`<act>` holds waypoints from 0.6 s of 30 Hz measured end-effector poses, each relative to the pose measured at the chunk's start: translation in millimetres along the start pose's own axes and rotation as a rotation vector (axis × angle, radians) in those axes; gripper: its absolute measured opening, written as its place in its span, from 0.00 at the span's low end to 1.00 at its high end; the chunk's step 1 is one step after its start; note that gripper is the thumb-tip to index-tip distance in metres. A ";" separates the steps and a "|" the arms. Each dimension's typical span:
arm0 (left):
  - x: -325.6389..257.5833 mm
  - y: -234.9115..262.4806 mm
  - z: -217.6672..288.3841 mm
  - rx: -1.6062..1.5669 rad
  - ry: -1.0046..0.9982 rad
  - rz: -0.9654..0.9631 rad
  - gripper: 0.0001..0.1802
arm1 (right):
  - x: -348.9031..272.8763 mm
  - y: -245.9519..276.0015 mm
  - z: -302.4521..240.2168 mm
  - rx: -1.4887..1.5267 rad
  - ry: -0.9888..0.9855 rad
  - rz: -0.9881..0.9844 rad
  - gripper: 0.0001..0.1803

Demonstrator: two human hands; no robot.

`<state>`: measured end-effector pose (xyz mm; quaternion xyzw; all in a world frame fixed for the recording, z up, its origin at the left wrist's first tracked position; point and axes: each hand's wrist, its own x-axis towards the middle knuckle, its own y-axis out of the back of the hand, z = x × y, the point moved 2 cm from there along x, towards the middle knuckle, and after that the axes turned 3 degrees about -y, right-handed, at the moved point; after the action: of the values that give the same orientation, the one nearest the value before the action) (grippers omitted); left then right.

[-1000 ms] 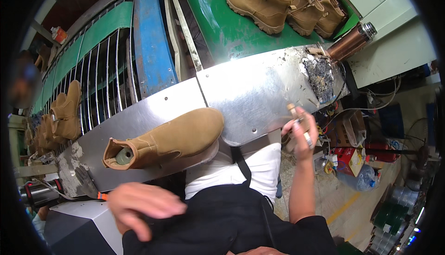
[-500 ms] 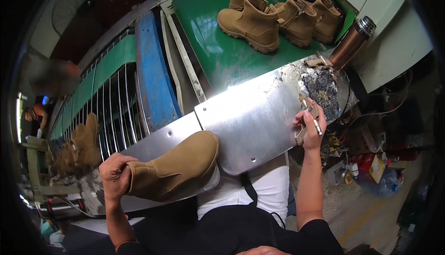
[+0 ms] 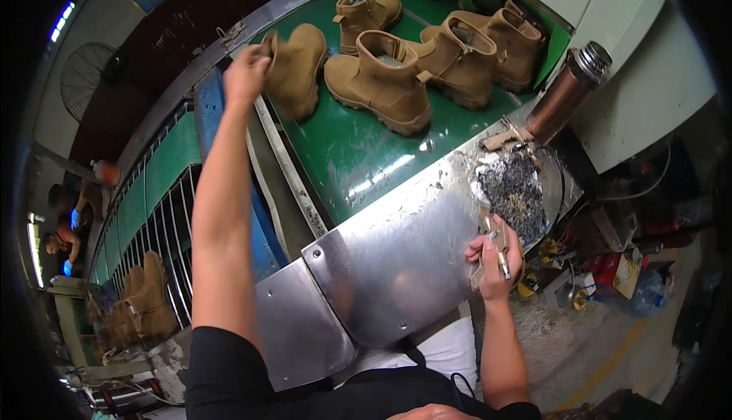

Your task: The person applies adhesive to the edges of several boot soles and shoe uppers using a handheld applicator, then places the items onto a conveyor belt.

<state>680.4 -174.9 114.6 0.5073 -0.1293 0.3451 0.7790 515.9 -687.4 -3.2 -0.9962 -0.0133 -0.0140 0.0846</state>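
Note:
At the far left of the green belt (image 3: 366, 164), my left hand (image 3: 246, 77) is closed on the shaft of a tan ankle boot (image 3: 299, 69). The boot is tilted, and whether its sole touches the belt I cannot tell. To its right, another tan boot (image 3: 377, 88) stands upright. My right hand (image 3: 494, 267), low over the metal worktop (image 3: 396, 260), is closed round a slim brass-coloured tool (image 3: 502, 258) with a silver end. The tool's exact kind is unclear. Beside that hand lies a dark, crusted patch (image 3: 512, 191) with white residue.
Several more tan boots, such as one (image 3: 465, 61) at the right, stand on the belt. A copper-coloured flask (image 3: 568, 92) rises at the worktop's far right corner. A wire rack (image 3: 171, 214) and further boots (image 3: 149, 298) are at left. People work in the left background.
My left hand has carried the boot from the worktop's near left up and away to the green belt. My right hand still holds the tool. The whole view has shifted somewhat.

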 end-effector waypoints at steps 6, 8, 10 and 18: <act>-10.4 -61.5 30.4 -0.027 -0.453 0.020 0.24 | -2.1 -0.9 2.8 0.000 -0.015 0.022 0.28; -46.4 -49.9 22.3 -0.055 -0.421 0.128 0.27 | -1.9 0.4 3.1 -0.041 -0.001 0.041 0.29; -91.5 -25.5 -12.5 -0.143 -0.335 -0.152 0.30 | -1.9 3.8 5.5 -0.057 0.005 0.041 0.30; -237.8 293.7 -278.3 0.745 0.424 0.043 0.39 | -3.1 -3.7 2.2 0.005 0.008 0.033 0.29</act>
<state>269.4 45.8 63.5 0.6690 0.1565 0.4810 0.5446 512.7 -683.5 -4.8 -0.9961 0.0034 -0.0165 0.0872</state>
